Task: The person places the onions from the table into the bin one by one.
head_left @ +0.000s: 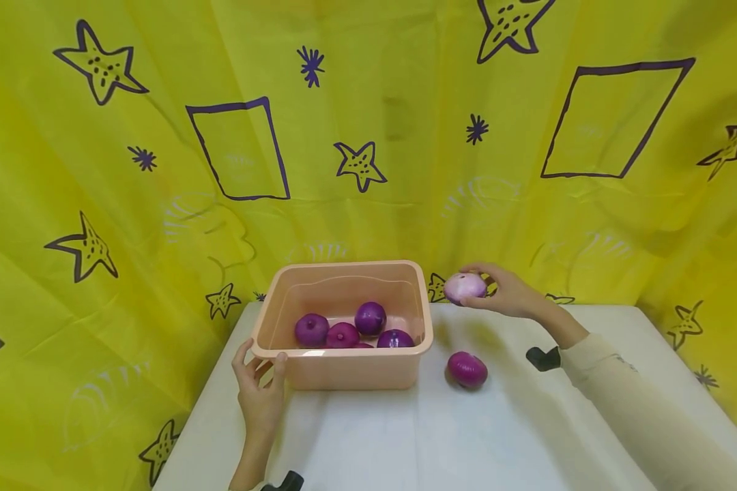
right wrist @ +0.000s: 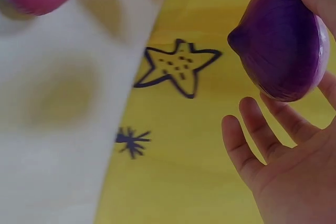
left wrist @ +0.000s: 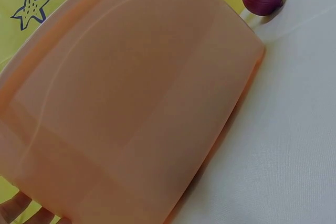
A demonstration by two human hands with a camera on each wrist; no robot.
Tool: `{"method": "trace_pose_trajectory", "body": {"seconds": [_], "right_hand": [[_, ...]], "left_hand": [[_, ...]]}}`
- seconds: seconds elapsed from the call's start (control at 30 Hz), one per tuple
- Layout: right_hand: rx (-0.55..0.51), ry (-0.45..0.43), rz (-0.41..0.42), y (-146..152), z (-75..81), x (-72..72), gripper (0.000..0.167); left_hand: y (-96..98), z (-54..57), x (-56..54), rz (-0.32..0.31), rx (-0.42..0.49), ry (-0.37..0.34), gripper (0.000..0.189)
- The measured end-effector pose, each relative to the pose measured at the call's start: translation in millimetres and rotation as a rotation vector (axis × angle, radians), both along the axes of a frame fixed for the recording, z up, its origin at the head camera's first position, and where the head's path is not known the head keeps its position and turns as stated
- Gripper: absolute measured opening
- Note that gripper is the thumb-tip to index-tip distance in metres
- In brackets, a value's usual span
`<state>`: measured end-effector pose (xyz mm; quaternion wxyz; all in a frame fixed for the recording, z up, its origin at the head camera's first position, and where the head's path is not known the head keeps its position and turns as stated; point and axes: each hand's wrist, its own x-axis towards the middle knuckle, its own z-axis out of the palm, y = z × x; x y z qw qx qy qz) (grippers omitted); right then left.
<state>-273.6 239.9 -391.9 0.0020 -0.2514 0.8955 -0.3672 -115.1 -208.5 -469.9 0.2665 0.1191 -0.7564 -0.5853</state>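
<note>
My right hand point(head_left: 510, 293) pinches a red onion point(head_left: 465, 288) above the back of the table, to the right of the peach plastic bin point(head_left: 353, 372). The onion's pale lilac side faces the head view; its deep purple side and pointed tip point(right wrist: 237, 39) show in the right wrist view. With thumb and fingers, my left hand point(head_left: 261, 402) grips the bin's rim at the front left corner. Inside the bin lie several red onions point(head_left: 370, 318), one mostly hidden behind the front wall. Another red onion point(head_left: 467, 370) lies on the table, right of the bin, below my right hand.
The bin stands on a white table point(head_left: 368, 443). A yellow curtain point(head_left: 405, 225) with drawn stars and frames hangs close behind the table and around its sides.
</note>
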Motion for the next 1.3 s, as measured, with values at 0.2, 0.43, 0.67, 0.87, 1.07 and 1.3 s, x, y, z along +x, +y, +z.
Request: {"method": "trace_pose_trajectory", "body": {"seconds": [0.2,0.43,0.67,0.87,1.07,1.3], "right_hand": [[-0.003,0.062,0.038,-12.7,30.3,-5.9,0.06],[-0.014,0.103,0.081,-35.9,52.8,-12.2,0.06],[-0.042,0.135,0.144,-68.8,66.2,-18.4,0.062],[-0.059,0.157,0.175,-98.6,74.3,-22.4,0.063],[-0.089,0.141,0.224,-129.2,78.2,-25.4,0.064],[-0.1,0.132,0.265,-160.5,75.9,-29.1,0.064]], "left_hand": [[0.6,-1.5,-0.3,0.006,0.03,-0.002,0.07],[1.0,-2.8,-0.4,0.018,0.025,-0.005,0.07],[1.0,-3.2,0.0,0.007,0.031,-0.001,0.07],[0.0,-4.2,-1.2,-0.003,0.028,0.01,0.071],[-0.7,-4.9,-2.7,-0.012,0.021,0.011,0.072],[-0.8,-2.4,-1.1,-0.012,0.014,-0.005,0.071]]}}
